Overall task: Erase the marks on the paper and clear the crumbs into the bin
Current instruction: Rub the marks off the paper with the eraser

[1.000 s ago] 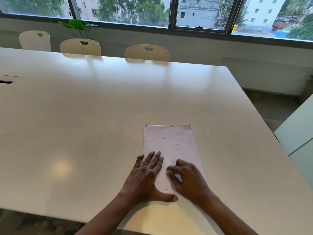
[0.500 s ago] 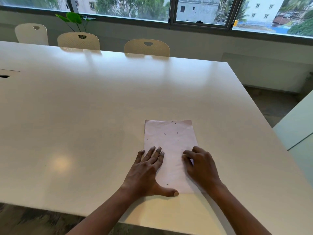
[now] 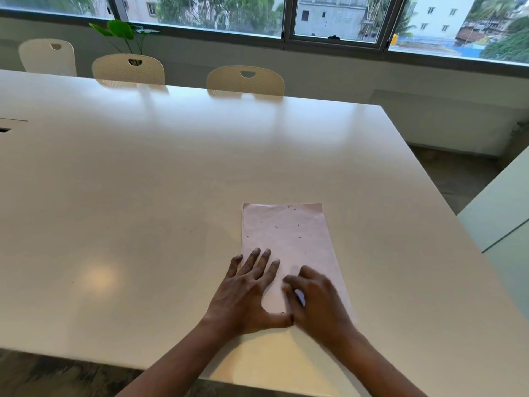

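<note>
Paper [image 3: 289,233], a pale pink rectangular sheet, is lying flat on the glossy white bench [image 3: 143,181], near its front edge. Small dark crumbs [image 3: 276,226] are sitting scattered over its far half. The left hand [image 3: 246,293] is pressing the sheet's near left part, its grip apart, fingers straight and spread. The right hand [image 3: 317,302], motion-blurred, is resting on the near right part, its grip curling round a small whitish lump [image 3: 299,296]. Three cream plastic chairs [image 3: 245,81] are standing behind the bench, a green leafy plant [image 3: 123,31] showing beyond them.
</note>
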The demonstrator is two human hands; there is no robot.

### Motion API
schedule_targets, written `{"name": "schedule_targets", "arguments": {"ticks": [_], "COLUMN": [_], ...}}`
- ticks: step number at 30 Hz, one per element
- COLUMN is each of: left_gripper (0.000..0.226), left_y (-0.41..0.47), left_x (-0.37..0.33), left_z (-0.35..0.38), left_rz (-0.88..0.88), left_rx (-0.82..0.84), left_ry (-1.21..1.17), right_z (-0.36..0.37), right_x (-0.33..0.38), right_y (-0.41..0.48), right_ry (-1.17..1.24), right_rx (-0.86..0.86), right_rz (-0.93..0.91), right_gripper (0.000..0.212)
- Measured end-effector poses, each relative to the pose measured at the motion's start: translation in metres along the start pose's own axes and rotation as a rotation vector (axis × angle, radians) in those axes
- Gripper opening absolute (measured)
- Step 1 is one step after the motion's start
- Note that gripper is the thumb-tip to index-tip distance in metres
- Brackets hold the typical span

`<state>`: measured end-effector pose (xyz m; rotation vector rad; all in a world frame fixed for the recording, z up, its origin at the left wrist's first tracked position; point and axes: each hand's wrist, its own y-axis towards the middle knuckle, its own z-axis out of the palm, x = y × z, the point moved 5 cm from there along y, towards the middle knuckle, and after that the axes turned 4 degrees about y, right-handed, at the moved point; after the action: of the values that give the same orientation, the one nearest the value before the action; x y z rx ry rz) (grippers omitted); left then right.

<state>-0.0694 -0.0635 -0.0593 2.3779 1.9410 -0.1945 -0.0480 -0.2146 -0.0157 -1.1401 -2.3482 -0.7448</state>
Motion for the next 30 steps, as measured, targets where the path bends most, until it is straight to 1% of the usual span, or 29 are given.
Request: {"name": "schedule_targets", "arguments": {"ticks": [2,3,4,6,7,8,9,10,12,13,14,15,18,19,20,21,24,25,26,27,29,30], "left_gripper": [0.119,0.121,0.125,0.130,0.131,0.131,0.130,0.129,0.123,0.121,0.122,0.124,0.131,0.131,0.130,0.129,0.123,0.124,0.125,0.128,0.131,0.132], "left_y": [0.000,0.000,0.000,0.000,0.000,0.000,0.000,0.000,0.001,0.001,0.002,0.001,0.000,-0.001,0.000,0.001,0.002,0.002,0.002,0.001,0.000,0.000], "left_x": [0.001,0.001,0.001,0.000,0.000,0.000,0.001,0.001,0.001,0.001,0.000,0.001,0.001,0.001,0.001,0.001,0.002,0.001,0.001,0.002,0.001,0.000], "left_z": [0.000,0.000,-0.001,-0.001,-0.002,-0.001,-0.001,0.000,0.001,0.001,0.001,0.001,0.000,0.000,0.000,0.000,0.002,0.002,0.002,0.001,-0.001,-0.001], "left_rz": [0.004,-0.004,-0.012,-0.021,-0.025,-0.027,-0.028,-0.026,-0.013,-0.007,-0.007,-0.016,-0.031,-0.032,-0.030,-0.027,-0.013,-0.014,-0.020,-0.026,-0.030,-0.030], "left_rx": [-0.003,-0.004,0.001,0.015,0.016,0.018,0.017,0.011,0.004,0.002,-0.003,-0.001,0.005,0.014,0.019,0.017,0.008,0.010,0.009,0.008,0.006,0.012], "left_ry": [-0.004,-0.010,-0.015,-0.011,-0.007,-0.007,-0.008,-0.011,-0.011,-0.009,-0.013,-0.018,-0.023,-0.018,-0.014,-0.012,-0.007,-0.011,-0.019,-0.026,-0.030,-0.025], "right_z": [0.008,0.005,-0.003,-0.026,-0.035,-0.036,-0.030,-0.020,0.004,0.009,0.005,0.000,-0.031,-0.034,-0.031,-0.022,0.008,0.007,0.000,-0.010,-0.033,-0.039], "right_x": [0.011,0.007,-0.006,-0.039,-0.050,-0.053,-0.046,-0.032,0.000,0.006,0.002,-0.007,-0.047,-0.049,-0.044,-0.033,0.003,0.002,-0.007,-0.020,-0.050,-0.056], "right_y": [-0.006,-0.003,0.004,0.020,0.024,0.023,0.020,0.015,-0.002,-0.008,-0.006,0.000,0.016,0.017,0.015,0.011,-0.009,-0.009,-0.004,0.003,0.015,0.016], "right_ry": [0.003,-0.015,-0.039,-0.122,-0.153,-0.167,-0.159,-0.115,0.007,0.025,0.018,-0.003,-0.152,-0.159,-0.144,-0.102,0.026,0.019,-0.014,-0.063,-0.182,-0.213], "right_rx": [0.117,0.120,0.071,-0.090,-0.144,-0.166,-0.154,-0.107,0.070,0.135,0.139,0.092,-0.121,-0.153,-0.155,-0.113,0.136,0.154,0.111,0.030,-0.117,-0.157], "right_rz": [-0.072,-0.074,-0.045,0.087,0.151,0.171,0.149,0.096,-0.008,-0.038,-0.048,-0.024,0.140,0.163,0.149,0.102,-0.036,-0.046,-0.027,0.020,0.148,0.191], "right_gripper": [0.015,0.016,0.015,0.011,0.010,0.009,0.010,0.010,0.012,0.013,0.013,0.013,0.009,0.009,0.009,0.010,0.013,0.014,0.013,0.012,0.011,0.012]}}
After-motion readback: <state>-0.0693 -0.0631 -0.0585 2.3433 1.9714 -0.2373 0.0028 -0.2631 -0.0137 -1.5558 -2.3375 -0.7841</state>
